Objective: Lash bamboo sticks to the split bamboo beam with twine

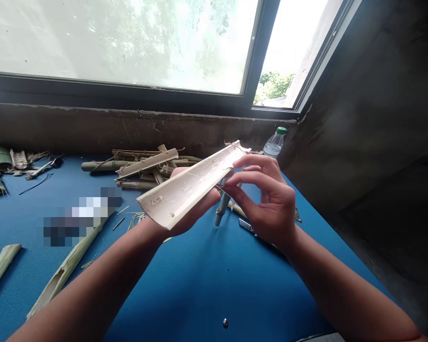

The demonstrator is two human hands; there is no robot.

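Pale split-bamboo trough [174,192] is cradled across the left hand [199,204], with the fingers curled up behind it and the cut end angled near and left, above a blue tabletop [199,294]. Curved fingers [257,178] of the right hand [271,204] are held at the trough's right edge; whether it is pinched cannot be told. A thin bamboo stick [221,209] is seen just below that edge. A heap of tan bamboo strips [139,166] is laid far left of the hands, and a clear plastic water bottle with a green cap [274,144] is stood by the rough concrete sill [128,128].
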